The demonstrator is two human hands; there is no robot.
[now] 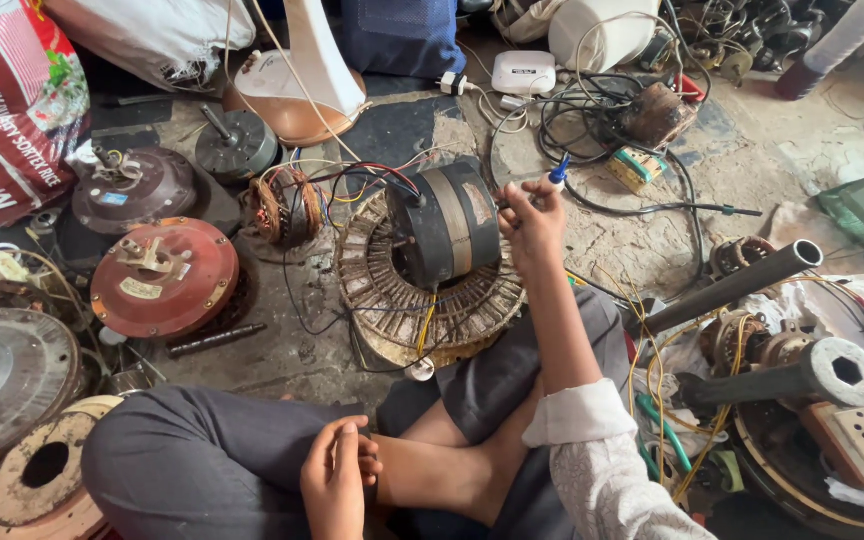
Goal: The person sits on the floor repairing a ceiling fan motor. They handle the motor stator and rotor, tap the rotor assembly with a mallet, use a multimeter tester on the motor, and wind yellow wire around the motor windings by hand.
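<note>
Cracked, grimy concrete floor [642, 240], workshop clutter. 1 black motor [447, 225] atop 1 ring stator [372, 290]; 2 red-brown fan housings. Right hand [532, 222] pinches blue-handled screwdriver [556, 174] beside motor; left hand [337, 480] loosely curled, empty, on ankle.

A black motor [449, 222] with a pale grey band sits on a rusty brown ribbed stator ring [382, 300]. Red, black, yellow and blue wires [367, 178] trail from it. Beside it lies a copper-coloured winding [285, 207]. A dull red round motor cover [164, 277] lies on the grey, dusty floor [282, 355]. The tool [558, 172] has a blue and white handle. The trousers [192, 455] are dark grey, the sleeve [607, 470] white with a fine speckled pattern.
</note>
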